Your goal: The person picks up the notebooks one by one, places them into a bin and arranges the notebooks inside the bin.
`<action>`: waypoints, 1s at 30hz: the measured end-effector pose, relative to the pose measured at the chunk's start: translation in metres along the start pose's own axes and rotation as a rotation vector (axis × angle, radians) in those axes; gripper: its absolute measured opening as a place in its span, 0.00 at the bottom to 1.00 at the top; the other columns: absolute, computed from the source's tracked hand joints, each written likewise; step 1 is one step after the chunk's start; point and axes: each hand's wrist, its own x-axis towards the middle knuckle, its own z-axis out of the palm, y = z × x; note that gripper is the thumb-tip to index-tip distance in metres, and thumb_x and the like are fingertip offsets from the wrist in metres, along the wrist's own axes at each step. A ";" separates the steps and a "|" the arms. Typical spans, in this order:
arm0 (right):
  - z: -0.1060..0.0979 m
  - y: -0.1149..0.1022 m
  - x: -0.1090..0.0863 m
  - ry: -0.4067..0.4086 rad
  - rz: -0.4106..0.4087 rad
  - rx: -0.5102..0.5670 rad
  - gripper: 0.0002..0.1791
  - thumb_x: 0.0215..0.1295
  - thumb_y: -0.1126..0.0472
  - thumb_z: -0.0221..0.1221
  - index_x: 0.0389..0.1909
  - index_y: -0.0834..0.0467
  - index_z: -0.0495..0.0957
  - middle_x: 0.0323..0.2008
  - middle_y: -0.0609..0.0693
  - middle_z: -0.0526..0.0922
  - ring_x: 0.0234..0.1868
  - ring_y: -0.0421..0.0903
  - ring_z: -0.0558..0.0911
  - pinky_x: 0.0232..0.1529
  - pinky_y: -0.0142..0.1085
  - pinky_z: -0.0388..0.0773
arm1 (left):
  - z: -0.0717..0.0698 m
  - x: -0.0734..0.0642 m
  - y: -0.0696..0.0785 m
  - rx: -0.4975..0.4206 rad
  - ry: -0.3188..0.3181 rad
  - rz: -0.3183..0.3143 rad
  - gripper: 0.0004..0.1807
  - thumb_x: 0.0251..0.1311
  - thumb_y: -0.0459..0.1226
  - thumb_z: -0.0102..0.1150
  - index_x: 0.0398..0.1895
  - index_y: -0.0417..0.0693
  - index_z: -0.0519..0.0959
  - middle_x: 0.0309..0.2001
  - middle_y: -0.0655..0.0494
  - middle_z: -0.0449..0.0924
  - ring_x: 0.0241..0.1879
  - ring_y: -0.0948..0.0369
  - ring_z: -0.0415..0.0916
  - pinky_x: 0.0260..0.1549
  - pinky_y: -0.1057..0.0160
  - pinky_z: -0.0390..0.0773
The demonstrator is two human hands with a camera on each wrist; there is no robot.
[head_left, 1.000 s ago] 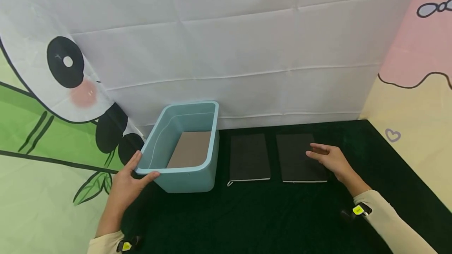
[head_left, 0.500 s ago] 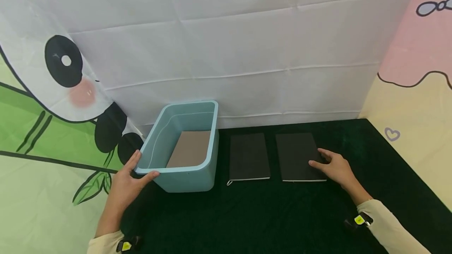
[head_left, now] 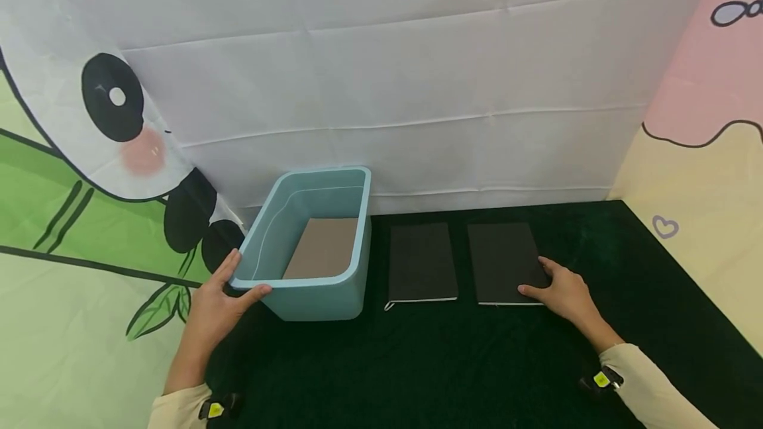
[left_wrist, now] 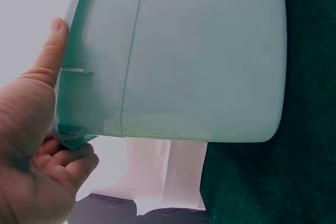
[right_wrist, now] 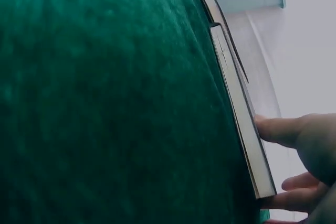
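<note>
My left hand (head_left: 214, 313) grips the near left corner of a light blue plastic bin (head_left: 316, 303). In the left wrist view the thumb lies along the front of the bin's rim and the fingers curl beneath the corner. A flat grey-brown rectangle (head_left: 324, 250) lies on the bin's floor. My right hand (head_left: 566, 293) pinches the near right part of a black notebook (head_left: 503, 263), thumb on the cover and fingers at its right edge. In the right wrist view that notebook's pale page edge (right_wrist: 244, 114) shows, flat on the cloth.
Another black notebook (head_left: 420, 260), with a ribbon loop at its near left corner, lies between the bin and the held one. Dark green cloth (head_left: 441, 369) covers the table. A white fabric backdrop (head_left: 417, 85) rises behind, with printed panels at both sides.
My right hand has come down and in from above the right notebook to its near right edge, thumb now on the cover. The left hand keeps its hold on the bin.
</note>
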 end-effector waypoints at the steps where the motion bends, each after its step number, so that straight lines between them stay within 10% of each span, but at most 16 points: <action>1: 0.001 -0.001 0.000 0.010 -0.002 -0.004 0.52 0.63 0.40 0.68 0.73 0.74 0.60 0.63 0.80 0.70 0.62 0.75 0.73 0.58 0.67 0.72 | 0.000 0.000 0.000 0.001 0.004 0.002 0.56 0.60 0.55 0.70 0.83 0.48 0.48 0.82 0.44 0.47 0.75 0.31 0.53 0.64 0.24 0.59; 23: 0.002 -0.013 0.001 0.052 0.046 0.095 0.39 0.60 0.54 0.72 0.68 0.68 0.70 0.68 0.78 0.65 0.64 0.77 0.68 0.57 0.69 0.70 | 0.000 0.001 0.002 0.021 0.007 -0.010 0.56 0.61 0.58 0.69 0.83 0.50 0.47 0.81 0.43 0.47 0.74 0.30 0.52 0.63 0.24 0.58; 30: -0.011 -0.013 0.006 -0.084 0.151 0.346 0.41 0.62 0.56 0.72 0.72 0.66 0.67 0.74 0.78 0.55 0.72 0.77 0.59 0.65 0.67 0.66 | 0.000 0.001 0.000 0.012 0.009 -0.002 0.56 0.60 0.57 0.70 0.83 0.50 0.47 0.81 0.44 0.47 0.75 0.31 0.52 0.64 0.24 0.59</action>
